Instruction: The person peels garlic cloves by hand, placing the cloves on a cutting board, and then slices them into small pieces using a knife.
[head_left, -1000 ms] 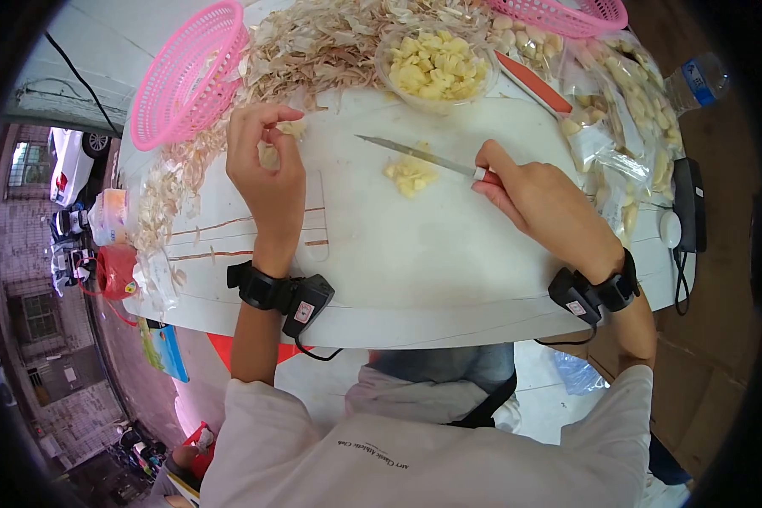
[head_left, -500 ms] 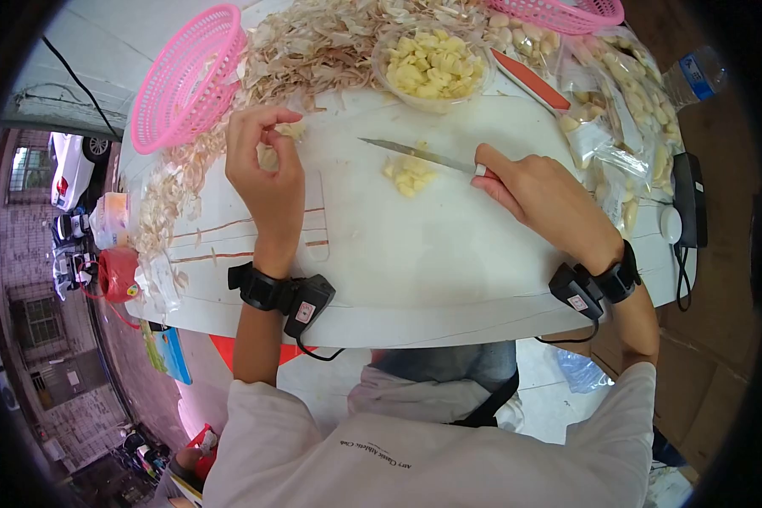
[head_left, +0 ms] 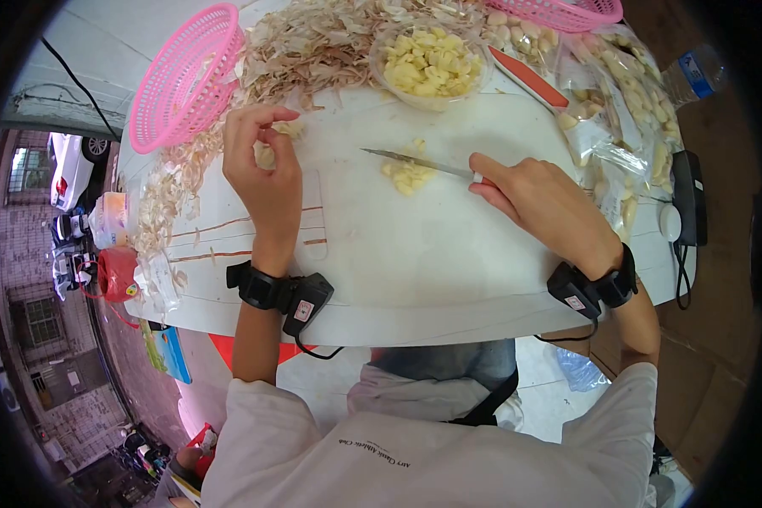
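Observation:
My right hand is closed around the handle of a knife. Its blade points left across sliced garlic on a white cutting board. My left hand is curved at the board's left side, with a gap between thumb and forefinger. Pale garlic cloves show just beyond it, and one pale piece is visible through the gap. The lower fingers are partly hidden. Beyond the knife, a clear bowl holds a heap of cut garlic.
Garlic skins are heaped at the back, beside a pink basket. A red-orange knife sheath or second blade lies right of the bowl. Bags of garlic, a black adapter and a second pink basket line the right and far edges.
The knife and my right hand have shifted very slightly toward the left and down over the garlic. My left hand keeps nearly the same pose.

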Tool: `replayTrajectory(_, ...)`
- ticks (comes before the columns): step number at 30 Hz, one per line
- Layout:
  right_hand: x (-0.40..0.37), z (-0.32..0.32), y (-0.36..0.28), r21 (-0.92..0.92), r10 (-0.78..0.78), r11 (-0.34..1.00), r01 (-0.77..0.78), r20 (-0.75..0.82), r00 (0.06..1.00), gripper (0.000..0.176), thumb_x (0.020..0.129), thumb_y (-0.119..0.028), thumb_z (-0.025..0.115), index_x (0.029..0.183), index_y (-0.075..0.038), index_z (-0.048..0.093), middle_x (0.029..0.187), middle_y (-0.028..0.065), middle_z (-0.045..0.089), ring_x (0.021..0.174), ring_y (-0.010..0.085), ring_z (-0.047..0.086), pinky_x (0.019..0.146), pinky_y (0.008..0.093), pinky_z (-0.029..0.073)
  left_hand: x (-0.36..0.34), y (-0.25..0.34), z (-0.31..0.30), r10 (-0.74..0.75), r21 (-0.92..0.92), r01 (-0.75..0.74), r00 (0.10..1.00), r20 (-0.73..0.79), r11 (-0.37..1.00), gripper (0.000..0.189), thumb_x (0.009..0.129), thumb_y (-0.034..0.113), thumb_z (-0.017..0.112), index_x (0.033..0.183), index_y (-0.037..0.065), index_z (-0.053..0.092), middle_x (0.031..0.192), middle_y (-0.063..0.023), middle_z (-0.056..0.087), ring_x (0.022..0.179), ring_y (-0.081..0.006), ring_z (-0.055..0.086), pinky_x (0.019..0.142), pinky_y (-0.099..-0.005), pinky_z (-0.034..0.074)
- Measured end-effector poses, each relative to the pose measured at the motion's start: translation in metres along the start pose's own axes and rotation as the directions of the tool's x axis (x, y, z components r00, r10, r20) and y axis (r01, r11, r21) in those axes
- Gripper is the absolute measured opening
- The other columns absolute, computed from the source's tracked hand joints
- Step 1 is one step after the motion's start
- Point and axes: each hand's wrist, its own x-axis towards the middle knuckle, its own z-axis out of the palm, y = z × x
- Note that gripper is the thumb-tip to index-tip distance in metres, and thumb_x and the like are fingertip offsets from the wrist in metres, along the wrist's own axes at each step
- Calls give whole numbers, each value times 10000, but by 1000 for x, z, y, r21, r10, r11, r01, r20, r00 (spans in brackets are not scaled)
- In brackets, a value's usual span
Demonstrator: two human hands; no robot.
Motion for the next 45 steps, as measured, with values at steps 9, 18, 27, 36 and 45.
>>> replayTrajectory(9,3,2,8,87,-53,994,59,-66,996,193,978,-241,529,976,-49,512,602,198,533,618,400,563,570,486,412,-1,-4,-1,-10,-17,10,1000,-7,1000,262,758,-155,455,860,10,630,872,-58,580,732,-152,497,685,-271,417)
replayTrajectory(18,4,-1,0,40,-28,999,25,53,998,249,982,-298,507,1040,-58,542,634,186,591,659,390,614,602,481,472,-1,-1,-1,-10,-10,10,1000,-4,1000,264,760,-152,460,862,16,635,876,-62,579,743,-155,503,681,-270,417)
replayTrajectory(27,2,0,-4,48,-22,999,22,6,1000,205,975,-266,526,1007,-64,549,631,192,578,645,391,600,586,480,456,-1,0,-4,-4,20,3,999,44,1000,225,814,-145,458,916,-7,604,938,-54,599,845,-123,539,742,-237,427)
replayTrajectory(36,4,-1,2,72,-53,996,50,38,998,234,989,-292,498,1040,-66,530,642,180,588,663,384,609,609,480,469,-1,-1,-2,-5,-52,4,1000,-17,999,252,765,-139,450,855,14,630,865,-63,570,766,-169,510,687,-277,415)
replayTrajectory(45,4,-1,-4,30,-40,999,38,55,998,232,978,-288,514,1034,-67,559,649,175,597,663,376,617,606,468,483,-2,-2,-5,13,22,-14,999,39,1000,224,805,-148,453,909,-17,601,938,-65,607,858,-136,565,755,-239,444)
